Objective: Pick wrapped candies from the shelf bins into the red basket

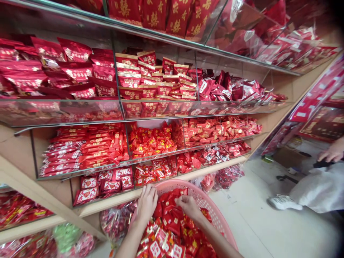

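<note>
Well, the stock ran as follows, left to right. At the lower left stood clear bags of red sweets, with a bag of green sweets beside them. Above rose glass-fronted display shelves holding red foil pouches on the upper tier and red-and-white packets along the bottom, just over a pale wooden shelf edge.

Item next: the person's left hand, fingers pressed together and curled downward at the near side of a pink plastic basket. The basket sat just below that shelf edge, heaped with red packets. The right hand lay over the top of the heap, fingertips bunched on the packets; whether either hand pinched one, the view did not settle.

Further right lay a pale floor. Beyond it, a co-worker's hand hung above a cardboard box, near a white garment and a white sneaker.
</note>
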A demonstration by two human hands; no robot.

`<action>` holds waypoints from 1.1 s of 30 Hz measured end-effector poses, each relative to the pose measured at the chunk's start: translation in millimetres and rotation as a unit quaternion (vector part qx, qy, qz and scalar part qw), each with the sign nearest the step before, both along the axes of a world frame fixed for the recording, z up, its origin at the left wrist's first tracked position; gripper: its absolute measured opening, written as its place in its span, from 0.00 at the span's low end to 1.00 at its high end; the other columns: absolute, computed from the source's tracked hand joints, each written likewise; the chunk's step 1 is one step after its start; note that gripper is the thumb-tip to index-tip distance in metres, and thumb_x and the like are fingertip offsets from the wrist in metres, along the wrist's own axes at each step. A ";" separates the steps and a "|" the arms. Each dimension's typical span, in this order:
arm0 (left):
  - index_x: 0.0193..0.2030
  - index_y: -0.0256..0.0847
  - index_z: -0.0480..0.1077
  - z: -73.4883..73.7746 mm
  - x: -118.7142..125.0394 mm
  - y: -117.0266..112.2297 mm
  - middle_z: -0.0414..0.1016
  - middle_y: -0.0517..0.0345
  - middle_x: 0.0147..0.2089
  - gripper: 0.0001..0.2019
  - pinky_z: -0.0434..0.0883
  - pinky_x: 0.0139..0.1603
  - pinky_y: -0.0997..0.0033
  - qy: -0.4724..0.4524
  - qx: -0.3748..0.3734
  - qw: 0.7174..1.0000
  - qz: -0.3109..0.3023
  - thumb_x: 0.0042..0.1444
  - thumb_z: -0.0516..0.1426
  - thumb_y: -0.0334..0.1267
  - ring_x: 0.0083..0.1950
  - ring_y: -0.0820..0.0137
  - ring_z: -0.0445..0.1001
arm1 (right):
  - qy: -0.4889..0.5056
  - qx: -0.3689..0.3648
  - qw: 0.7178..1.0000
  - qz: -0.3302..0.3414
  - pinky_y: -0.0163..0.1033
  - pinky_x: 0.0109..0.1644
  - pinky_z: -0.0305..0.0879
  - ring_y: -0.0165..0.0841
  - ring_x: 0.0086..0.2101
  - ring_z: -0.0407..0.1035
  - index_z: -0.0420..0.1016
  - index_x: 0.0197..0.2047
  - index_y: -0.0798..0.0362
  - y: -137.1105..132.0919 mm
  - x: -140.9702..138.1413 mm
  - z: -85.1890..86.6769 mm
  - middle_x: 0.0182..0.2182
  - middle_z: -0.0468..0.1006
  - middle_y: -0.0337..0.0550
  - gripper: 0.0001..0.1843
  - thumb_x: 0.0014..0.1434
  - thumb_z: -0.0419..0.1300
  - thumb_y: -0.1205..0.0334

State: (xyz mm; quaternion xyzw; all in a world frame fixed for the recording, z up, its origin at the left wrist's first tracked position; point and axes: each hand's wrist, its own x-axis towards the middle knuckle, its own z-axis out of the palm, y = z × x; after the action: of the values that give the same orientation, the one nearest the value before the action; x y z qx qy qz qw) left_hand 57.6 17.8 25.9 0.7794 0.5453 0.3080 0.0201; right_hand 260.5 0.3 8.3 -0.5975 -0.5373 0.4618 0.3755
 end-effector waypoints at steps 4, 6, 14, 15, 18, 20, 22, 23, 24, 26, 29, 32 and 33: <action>0.38 0.43 0.68 1.1 0.2 0.3 0.67 0.55 0.41 0.11 0.68 0.44 0.65 0.003 0.003 1.000 0.002 0.58 0.44 0.35 0.44 0.66 0.66 | -0.085 0.099 0.991 -0.040 0.33 0.25 0.53 0.27 0.20 0.57 0.62 0.16 0.54 14.5 14.4 4.4 0.15 0.64 0.37 0.20 0.50 0.53 0.49; 0.37 0.43 0.68 1.6 0.6 0.6 0.68 0.55 0.41 0.11 0.68 0.44 0.65 0.002 0.004 1.000 0.003 0.58 0.45 0.35 0.43 0.67 0.66 | -0.119 0.133 0.982 -0.058 0.34 0.26 0.55 0.29 0.21 0.60 0.64 0.18 0.54 26.0 23.1 13.2 0.17 0.67 0.39 0.19 0.51 0.52 0.50; 0.38 0.43 0.68 -0.7 0.6 0.3 0.68 0.56 0.41 0.11 0.68 0.45 0.66 -0.004 -0.001 1.000 0.007 0.58 0.45 0.35 0.45 0.67 0.65 | -0.201 0.170 0.958 -0.116 0.34 0.34 0.60 0.33 0.29 0.69 0.72 0.27 0.55 93.1 35.3 52.6 0.26 0.77 0.46 0.16 0.52 0.52 0.51; 0.38 0.42 0.68 -1.1 0.4 0.1 0.67 0.56 0.42 0.11 0.68 0.45 0.66 -0.003 -0.002 1.000 0.007 0.58 0.45 0.34 0.45 0.67 0.65 | -0.215 0.158 0.956 -0.125 0.34 0.34 0.60 0.33 0.30 0.70 0.72 0.27 0.55 101.4 34.2 54.5 0.27 0.77 0.46 0.15 0.52 0.52 0.52; 0.38 0.43 0.68 -1.6 0.1 -0.3 0.67 0.56 0.42 0.11 0.68 0.45 0.65 0.001 -0.004 1.000 0.007 0.58 0.44 0.34 0.45 0.67 0.65 | -0.238 0.130 0.953 -0.139 0.33 0.32 0.59 0.33 0.28 0.70 0.72 0.25 0.55 121.0 28.9 55.8 0.26 0.77 0.47 0.13 0.51 0.54 0.54; 0.38 0.43 0.67 -1.3 0.0 -0.7 0.67 0.56 0.41 0.11 0.68 0.45 0.65 0.000 -0.008 1.000 0.008 0.58 0.44 0.34 0.45 0.66 0.65 | -0.244 0.122 0.952 -0.136 0.32 0.30 0.57 0.32 0.26 0.70 0.72 0.23 0.54 128.6 24.7 54.4 0.23 0.76 0.46 0.13 0.51 0.55 0.56; 0.38 0.42 0.67 -0.4 -0.1 -1.1 0.67 0.55 0.41 0.11 0.67 0.46 0.64 -0.001 -0.013 1.000 0.006 0.59 0.44 0.34 0.45 0.66 0.65 | -0.246 0.121 0.953 -0.132 0.32 0.29 0.56 0.31 0.25 0.69 0.71 0.21 0.54 132.6 21.0 52.5 0.22 0.76 0.45 0.12 0.51 0.55 0.57; 0.38 0.42 0.67 0.2 -0.1 -1.3 0.67 0.55 0.41 0.11 0.67 0.46 0.64 -0.002 -0.016 1.000 0.003 0.59 0.44 0.34 0.45 0.66 0.64 | -0.247 0.120 0.952 -0.132 0.32 0.28 0.56 0.31 0.25 0.69 0.70 0.21 0.54 133.7 19.6 51.6 0.21 0.75 0.44 0.11 0.51 0.56 0.58; 0.39 0.42 0.67 0.9 -0.1 -1.5 0.66 0.55 0.42 0.12 0.67 0.46 0.64 -0.003 -0.017 1.000 0.000 0.59 0.44 0.34 0.45 0.66 0.64 | -0.248 0.121 0.952 -0.133 0.32 0.28 0.55 0.31 0.24 0.68 0.70 0.20 0.54 134.2 18.6 50.8 0.21 0.75 0.44 0.11 0.50 0.56 0.59; 0.39 0.42 0.67 2.3 0.1 -1.8 0.66 0.55 0.41 0.12 0.67 0.45 0.64 -0.008 -0.016 1.000 -0.004 0.59 0.43 0.34 0.44 0.67 0.64 | -0.247 0.125 0.951 -0.137 0.32 0.28 0.55 0.31 0.24 0.68 0.70 0.20 0.54 134.1 17.8 50.0 0.20 0.75 0.44 0.10 0.49 0.55 0.62; 0.38 0.42 0.68 3.5 0.3 -1.8 0.67 0.55 0.41 0.12 0.68 0.44 0.65 -0.014 -0.013 1.000 -0.001 0.58 0.44 0.33 0.44 0.67 0.65 | -0.238 0.138 0.950 -0.147 0.33 0.30 0.56 0.32 0.25 0.68 0.69 0.19 0.54 131.5 20.1 50.7 0.20 0.75 0.44 0.09 0.49 0.54 0.64; 0.36 0.43 0.68 3.1 0.2 -1.2 0.67 0.56 0.41 0.10 0.68 0.44 0.66 -0.012 -0.014 1.000 0.001 0.58 0.45 0.34 0.44 0.67 0.65 | -0.217 0.156 0.950 -0.164 0.34 0.31 0.58 0.33 0.25 0.69 0.70 0.21 0.54 125.8 26.3 53.7 0.22 0.76 0.45 0.10 0.49 0.53 0.61; 0.36 0.43 0.68 2.6 0.1 -0.9 0.67 0.56 0.41 0.10 0.68 0.45 0.66 -0.011 -0.012 1.000 0.000 0.57 0.45 0.34 0.44 0.67 0.66 | -0.208 0.163 0.949 -0.170 0.34 0.31 0.58 0.33 0.25 0.69 0.70 0.22 0.54 123.1 29.2 55.1 0.22 0.76 0.45 0.11 0.50 0.53 0.59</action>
State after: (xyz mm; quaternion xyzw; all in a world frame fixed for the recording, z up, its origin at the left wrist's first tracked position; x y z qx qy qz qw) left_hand 57.7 16.8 28.5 0.7754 0.5490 0.3099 0.0357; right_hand 289.7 123.4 63.4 -0.6934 -0.5622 0.1627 0.4203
